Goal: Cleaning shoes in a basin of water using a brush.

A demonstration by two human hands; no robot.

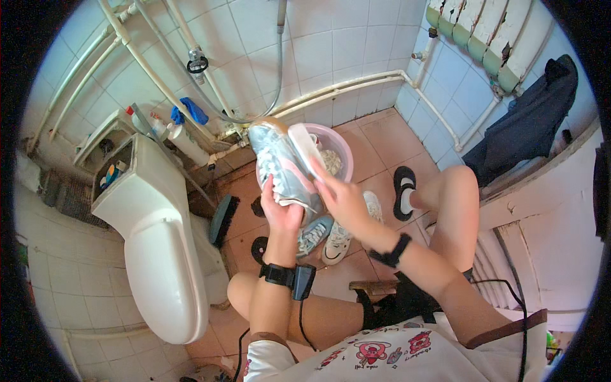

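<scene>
My left hand (282, 210) holds a light blue and white sneaker (279, 160) with pink trim by its heel opening, its toe pointing away from me. A white brush (308, 150) is gripped in my right hand (341, 198) and lies along the sneaker's right side; its bristles are hidden. Below the sneaker stands a pink basin (349, 157), partly covered, with a cream-coloured thing in it. On the floor near my hands are another light blue sneaker (316, 236) and a pair of white shoes (338, 243).
A white toilet (164, 281) stands at the left, with a green-headed floor brush (224, 219) beside it. Pipes (334, 90) and a shower hose (279, 71) run along the tiled wall. Dark clothing (525, 119) hangs at the right. A low wooden stool (372, 285) is near my legs.
</scene>
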